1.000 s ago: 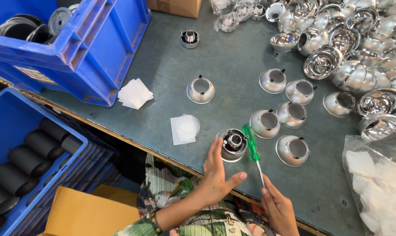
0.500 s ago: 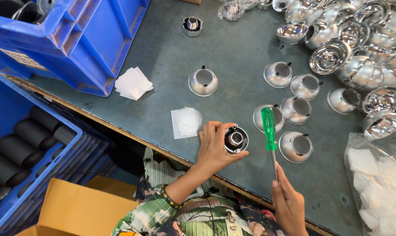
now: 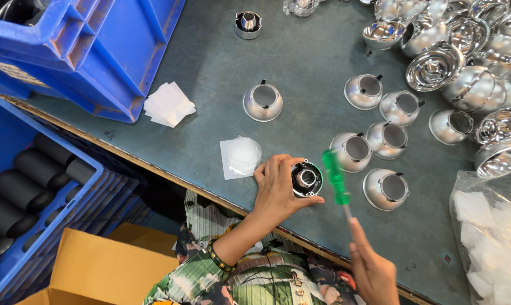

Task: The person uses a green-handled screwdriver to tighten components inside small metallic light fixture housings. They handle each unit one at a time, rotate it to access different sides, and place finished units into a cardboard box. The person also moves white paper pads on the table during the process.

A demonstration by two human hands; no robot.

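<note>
Grey-green tabletop (image 3: 300, 62), worn, parts all over it. Left hand (image 3: 278, 189) is wrapped around a small round black-and-silver fitting (image 3: 306, 179), fingers curled over its near side, thumb underneath; the fitting sits at the tabletop's near edge, open face up toward the camera. Right hand (image 3: 374, 271) is closed on the metal shaft end of a green-handled screwdriver (image 3: 335, 178), handle pointing up and away, just beside the fitting on its right, blurred. Whether the handle touches the fitting, can't tell.

Just left of the left hand: a white pad on a white square sheet (image 3: 241, 157). Further left, a small stack of white sheets (image 3: 169, 104) near the blue crate (image 3: 91, 51). One silver reflector cup (image 3: 262, 101) stands alone mid-table; a cluster of five more cups (image 3: 384, 138) lies right of the screwdriver. Pile of shiny chrome reflectors (image 3: 464, 51) at top right. Clear bag of white pieces (image 3: 489, 231) at right edge. Second fitting (image 3: 247, 24) at the top, well apart. Below the edge: blue bin with black cylinders (image 3: 18, 181), cardboard box (image 3: 103, 271).
</note>
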